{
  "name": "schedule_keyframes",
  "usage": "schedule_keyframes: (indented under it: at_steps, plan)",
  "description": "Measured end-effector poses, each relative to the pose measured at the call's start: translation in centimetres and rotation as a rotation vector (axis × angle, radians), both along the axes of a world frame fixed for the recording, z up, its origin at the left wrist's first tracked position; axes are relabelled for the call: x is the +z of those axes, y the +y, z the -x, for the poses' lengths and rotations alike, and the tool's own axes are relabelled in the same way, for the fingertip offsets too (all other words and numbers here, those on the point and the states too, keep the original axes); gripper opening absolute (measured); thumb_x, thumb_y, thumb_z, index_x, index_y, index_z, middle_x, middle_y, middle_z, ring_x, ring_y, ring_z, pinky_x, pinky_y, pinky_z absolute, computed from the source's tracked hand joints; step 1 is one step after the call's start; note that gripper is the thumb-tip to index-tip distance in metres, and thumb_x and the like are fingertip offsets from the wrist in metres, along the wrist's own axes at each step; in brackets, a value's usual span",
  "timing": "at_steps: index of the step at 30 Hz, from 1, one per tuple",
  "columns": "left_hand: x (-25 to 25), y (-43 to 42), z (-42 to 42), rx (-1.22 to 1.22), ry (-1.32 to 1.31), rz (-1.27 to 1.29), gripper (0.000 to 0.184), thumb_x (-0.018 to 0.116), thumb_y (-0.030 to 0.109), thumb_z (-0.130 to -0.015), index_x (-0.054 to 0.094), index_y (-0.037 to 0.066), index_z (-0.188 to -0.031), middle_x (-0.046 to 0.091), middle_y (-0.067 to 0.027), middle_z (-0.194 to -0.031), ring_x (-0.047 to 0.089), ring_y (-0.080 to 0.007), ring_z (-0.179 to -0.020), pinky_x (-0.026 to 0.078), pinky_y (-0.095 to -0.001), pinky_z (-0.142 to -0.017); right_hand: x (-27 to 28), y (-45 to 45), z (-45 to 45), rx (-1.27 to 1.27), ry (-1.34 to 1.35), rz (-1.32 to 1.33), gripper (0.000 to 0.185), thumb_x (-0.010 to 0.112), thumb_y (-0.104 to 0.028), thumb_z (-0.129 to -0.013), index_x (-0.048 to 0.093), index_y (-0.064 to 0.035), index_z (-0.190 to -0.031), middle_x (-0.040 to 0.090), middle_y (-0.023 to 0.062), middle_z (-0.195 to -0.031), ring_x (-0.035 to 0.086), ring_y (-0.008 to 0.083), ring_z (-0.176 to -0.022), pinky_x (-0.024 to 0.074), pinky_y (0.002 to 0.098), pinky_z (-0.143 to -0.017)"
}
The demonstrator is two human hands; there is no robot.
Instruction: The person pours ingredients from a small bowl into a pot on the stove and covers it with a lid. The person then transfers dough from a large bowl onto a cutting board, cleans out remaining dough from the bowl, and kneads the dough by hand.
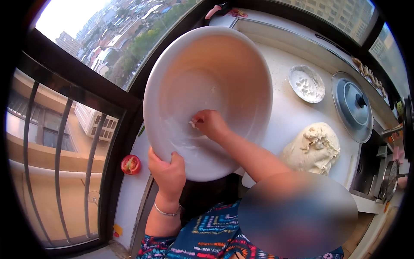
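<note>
A large white basin (252, 73) is tilted so that its inside faces me. My left hand (168, 172) grips its lower left rim, thumb on the inner side and fingers behind. My right hand (211, 124) reaches inside, fingers pinched together on small whitish dough scraps (193, 124) at the basin's inner surface. Pale smears mark the wall around those fingers. To the right of the basin, a big lump of dough (311, 149) lies on the white work surface, partly behind my right forearm.
A small dish of white flour (307, 84) stands beyond the dough. Farther right lies a glass lid (352, 108) with a dark knob. A cut tomato (131, 165) sits on the left ledge by the window. A strainer (389, 181) is at the far right.
</note>
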State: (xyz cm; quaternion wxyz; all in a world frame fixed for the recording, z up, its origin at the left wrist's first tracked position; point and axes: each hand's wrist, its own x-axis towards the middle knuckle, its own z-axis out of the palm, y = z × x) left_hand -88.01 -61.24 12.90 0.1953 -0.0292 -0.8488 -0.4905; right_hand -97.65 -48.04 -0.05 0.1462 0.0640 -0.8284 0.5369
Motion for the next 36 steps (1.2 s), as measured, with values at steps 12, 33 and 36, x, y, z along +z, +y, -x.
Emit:
schedule_keyframes:
  at_steps: [12,33,36]
  plan:
    - [1.2,-0.3,-0.6,-0.009,0.038,0.074,0.034,0.05,-0.004,-0.067,0.046,-0.007,-0.1,0.058,-0.0152,-0.083,0.057,-0.0219,-0.076,0.044,-0.0293,-0.071,1.7,-1.2,2.6,-0.189,-0.124,0.071,0.013,0.061,-0.018,-0.071,0.065,-0.0078,-0.077,0.061,0.0135,-0.071,0.06,0.0237,-0.065,0.047,0.0308,-0.063]
    - [0.4,0.1,-1.3,0.066,0.077,0.202,0.028,0.053,-0.002,-0.067,0.048,-0.005,-0.095,0.057,-0.0139,-0.08,0.057,-0.0209,-0.074,0.045,-0.0289,-0.07,5.7,-4.5,-4.0,0.263,0.101,0.202,0.012,0.059,-0.009,-0.072,0.052,-0.0013,-0.079,0.055,0.0149,-0.072,0.057,0.0297,-0.07,0.0443,0.0358,-0.065]
    - [0.5,0.6,-1.4,0.075,0.081,0.185,0.028,0.052,-0.003,-0.065,0.049,-0.005,-0.093,0.057,-0.0139,-0.082,0.055,-0.0217,-0.077,0.043,-0.0302,-0.072,7.8,-3.3,-0.3,0.511,-0.163,0.667,0.011,0.057,-0.013,-0.078,0.052,-0.0036,-0.082,0.054,0.0076,-0.07,0.054,0.0177,-0.064,0.0437,0.0298,-0.061]
